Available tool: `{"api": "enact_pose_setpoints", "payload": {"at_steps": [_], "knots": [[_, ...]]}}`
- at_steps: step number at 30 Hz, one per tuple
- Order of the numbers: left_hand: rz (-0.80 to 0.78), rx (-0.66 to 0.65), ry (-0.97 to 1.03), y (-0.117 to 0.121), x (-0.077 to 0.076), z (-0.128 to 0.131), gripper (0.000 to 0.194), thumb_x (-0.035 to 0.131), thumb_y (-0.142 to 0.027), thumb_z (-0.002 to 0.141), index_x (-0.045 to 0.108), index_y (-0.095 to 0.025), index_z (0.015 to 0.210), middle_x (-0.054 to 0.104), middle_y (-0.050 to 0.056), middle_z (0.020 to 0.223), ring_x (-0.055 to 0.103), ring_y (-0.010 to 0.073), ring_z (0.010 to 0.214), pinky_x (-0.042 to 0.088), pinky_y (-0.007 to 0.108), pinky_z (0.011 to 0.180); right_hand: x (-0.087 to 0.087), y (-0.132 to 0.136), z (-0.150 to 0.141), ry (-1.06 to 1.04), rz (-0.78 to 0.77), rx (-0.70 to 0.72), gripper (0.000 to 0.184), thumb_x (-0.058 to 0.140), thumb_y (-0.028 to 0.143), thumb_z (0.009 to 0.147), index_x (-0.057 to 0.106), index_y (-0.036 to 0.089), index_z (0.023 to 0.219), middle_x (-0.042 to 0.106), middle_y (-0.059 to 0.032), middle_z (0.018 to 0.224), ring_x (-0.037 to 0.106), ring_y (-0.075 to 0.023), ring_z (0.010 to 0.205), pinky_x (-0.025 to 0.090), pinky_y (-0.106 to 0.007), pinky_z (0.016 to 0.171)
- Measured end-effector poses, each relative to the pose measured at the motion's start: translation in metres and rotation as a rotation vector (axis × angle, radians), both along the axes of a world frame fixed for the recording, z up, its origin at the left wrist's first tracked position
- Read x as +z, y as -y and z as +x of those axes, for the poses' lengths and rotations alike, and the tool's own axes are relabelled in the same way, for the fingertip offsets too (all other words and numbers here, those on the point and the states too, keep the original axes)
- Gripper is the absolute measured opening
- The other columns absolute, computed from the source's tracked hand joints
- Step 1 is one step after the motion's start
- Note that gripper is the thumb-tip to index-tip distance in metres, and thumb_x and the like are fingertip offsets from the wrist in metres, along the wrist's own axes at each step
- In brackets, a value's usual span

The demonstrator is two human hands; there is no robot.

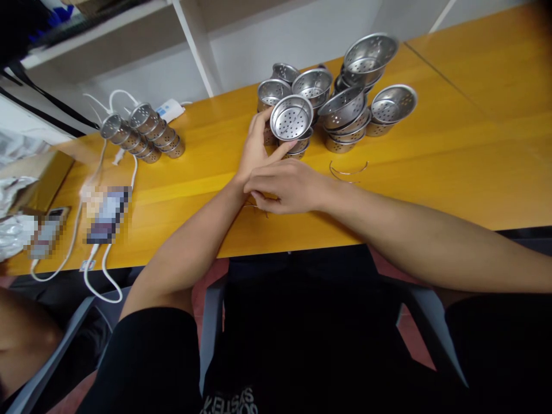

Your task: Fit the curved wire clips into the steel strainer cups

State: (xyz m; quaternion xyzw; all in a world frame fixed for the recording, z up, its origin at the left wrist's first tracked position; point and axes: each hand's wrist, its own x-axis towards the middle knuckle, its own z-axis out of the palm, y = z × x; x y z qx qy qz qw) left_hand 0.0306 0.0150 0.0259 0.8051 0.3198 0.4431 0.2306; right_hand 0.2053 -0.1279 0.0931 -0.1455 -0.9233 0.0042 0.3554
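My left hand (257, 146) grips a perforated metal strainer cup (292, 118), fingers at its left side and thumb at its lower edge. The cup's open mouth is tilted toward me. Crossing in front of the left wrist is my right hand (287, 187), its fingers curled inward; whether anything is in them is hidden. Just below those fingers a thin wire (256, 207) shows over the table. Another curved wire (349, 172) lies to the right. Behind the held cup, more strainer cups (311, 86) crowd together.
Tilted stacks of strainer cups (345, 109) and a shorter stack (393, 106) stand to the right. Two leaning stacks (149, 132) are at left, beside white cables and a phone (108, 215). A second device (49, 233) lies farther left. The yellow table (207, 155) has its edge near me.
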Motion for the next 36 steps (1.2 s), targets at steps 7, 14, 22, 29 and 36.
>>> {"api": "enact_pose_setpoints", "payload": {"at_steps": [7,14,22,29,36], "knots": [[-0.068,0.026,-0.034,-0.004,-0.008,0.002,0.106,0.079,-0.113,0.089,0.051,-0.056,0.173,0.073,-0.006,0.174,0.071,0.0312,0.148,0.063,0.065,0.128,-0.002,-0.004,0.000,-0.032,-0.015,0.014,0.026,0.059,0.018,0.120,0.085,0.020,0.116,0.089,-0.0053,0.107,0.073,-0.0228,0.090,0.052,-0.037,0.085],[0.022,-0.021,-0.012,0.010,0.006,0.003,0.096,0.084,-0.103,0.098,0.050,-0.053,0.172,0.070,-0.005,0.179,0.065,0.0277,0.164,0.060,0.061,0.146,-0.002,-0.004,0.002,-0.036,-0.029,0.034,0.029,0.057,0.019,0.122,0.086,0.018,0.116,0.089,-0.0077,0.108,0.077,-0.0242,0.093,0.054,-0.038,0.086],[0.041,-0.003,0.022,0.006,0.001,0.004,0.099,0.079,-0.111,0.091,0.056,-0.055,0.169,0.077,-0.001,0.165,0.079,0.0306,0.125,0.073,0.063,0.112,-0.003,-0.004,0.001,-0.037,-0.045,0.033,0.028,0.058,0.019,0.121,0.085,0.019,0.117,0.090,-0.0069,0.108,0.077,-0.0245,0.093,0.055,-0.038,0.086],[0.051,0.033,0.048,0.011,0.006,0.002,0.094,0.085,-0.087,0.101,0.040,-0.062,0.179,0.071,-0.012,0.185,0.064,0.0281,0.172,0.055,0.065,0.148,-0.002,-0.005,0.003,-0.048,-0.074,0.051,0.027,0.059,0.017,0.119,0.086,0.018,0.119,0.091,-0.0072,0.110,0.080,-0.0244,0.095,0.056,-0.037,0.086],[-0.019,0.112,-0.013,0.016,0.011,0.002,0.072,0.073,-0.091,0.100,0.052,-0.069,0.165,0.078,-0.020,0.171,0.075,0.0277,0.136,0.064,0.064,0.127,-0.004,-0.006,0.002,-0.051,-0.094,0.050,0.026,0.061,0.018,0.119,0.087,0.019,0.120,0.092,-0.0069,0.109,0.082,-0.0242,0.095,0.057,-0.037,0.087]]}}
